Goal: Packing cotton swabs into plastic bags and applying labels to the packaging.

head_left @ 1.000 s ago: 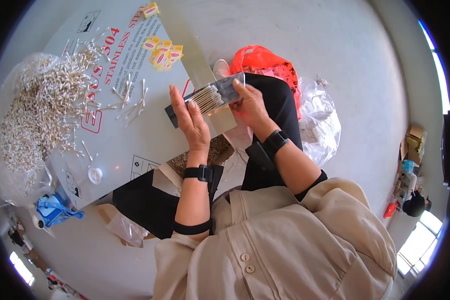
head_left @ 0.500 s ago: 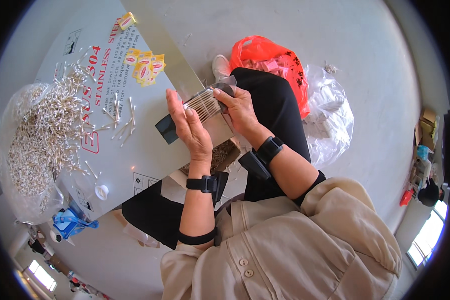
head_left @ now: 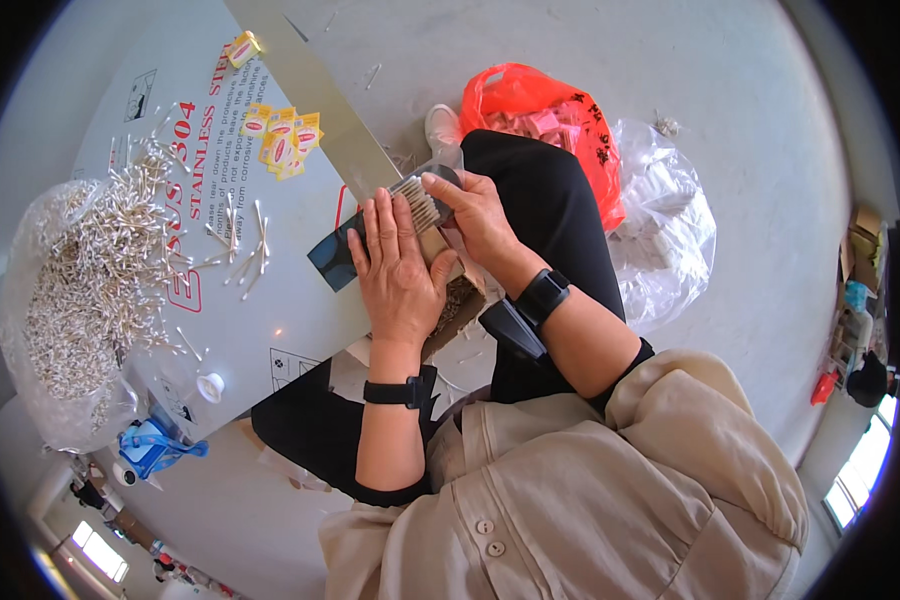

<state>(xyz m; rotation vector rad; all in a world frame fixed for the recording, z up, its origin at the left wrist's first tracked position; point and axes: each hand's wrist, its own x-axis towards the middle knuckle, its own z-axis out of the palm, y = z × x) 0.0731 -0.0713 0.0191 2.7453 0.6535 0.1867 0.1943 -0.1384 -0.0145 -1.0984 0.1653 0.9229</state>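
My right hand (head_left: 482, 218) is closed on a clear plastic packet (head_left: 448, 160), thumb on top. A row of cotton swabs (head_left: 420, 203) lies side by side at the packet's mouth. My left hand (head_left: 400, 275) lies flat with fingers stretched out, covering the near part of the row. A dark flat piece (head_left: 332, 260) shows at the table's edge beside my left fingers; what lies under the palm is hidden. Below my hands stands an open cardboard box (head_left: 464, 318) with swabs in it. Yellow printed cards (head_left: 282, 140) lie further off on the table.
A clear bag (head_left: 55, 300) spills a big heap of cotton swabs (head_left: 95, 285) on the table's left. Loose swabs (head_left: 258, 250) and a small white cup (head_left: 209, 387) lie nearer. On the floor stand a red bag (head_left: 530, 90) with pink packs and a clear bag (head_left: 665, 225).
My left hand has turned from edge-on to palm down and now lies over the swabs. The right hand keeps its hold on the packet. The view has shifted slightly.
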